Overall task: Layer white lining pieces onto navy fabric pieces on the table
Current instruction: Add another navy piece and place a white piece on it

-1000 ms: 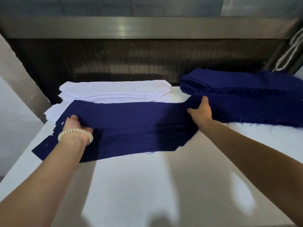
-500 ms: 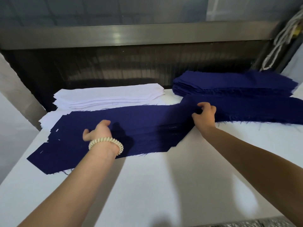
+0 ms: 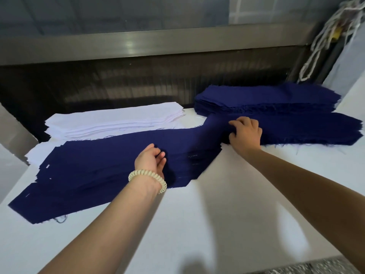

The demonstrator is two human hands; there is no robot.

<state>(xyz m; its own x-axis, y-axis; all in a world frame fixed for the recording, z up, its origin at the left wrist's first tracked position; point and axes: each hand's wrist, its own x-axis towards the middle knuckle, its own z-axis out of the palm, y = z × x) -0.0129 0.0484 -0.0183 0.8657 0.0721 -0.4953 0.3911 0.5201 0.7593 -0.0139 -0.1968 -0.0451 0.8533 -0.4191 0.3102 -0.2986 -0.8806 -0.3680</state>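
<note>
The navy fabric pieces (image 3: 102, 167) lie fanned in a shallow, slipped pile on the table (image 3: 217, 224), running from about 8 o'clock up toward 1 o'clock. There their far ends meet two thicker navy stacks (image 3: 276, 99), which lie at 1 to 2 o'clock. The cloth looks light, limp and frayed at its cut edges, so a piece will probably droop and drag its neighbours if it is lifted by one end. Taking a short end and a point near the middle, and lifting one layer only, seems the safer hold. The right hand (image 3: 245, 133) sits at 1 o'clock where the spread meets the stacks, its fingers and thumb curled in and pinching the navy cloth. The left hand (image 3: 151, 161) is over the middle of the spread, its fingers loosely bent and apart with nothing between them. A pale coiled band (image 3: 148, 179) circles its wrist. The white lining pieces (image 3: 118, 119) rest in a neat stack at 11 o'clock, just behind the navy spread and partly under its far edge. They look equally thin and should peel off singly from a corner. No bin, tray or box shows, and the piles sit straight on the table. A metal rail (image 3: 138, 42) runs along 12 o'clock, with white cords (image 3: 324, 36) hanging at 2 o'clock.
</note>
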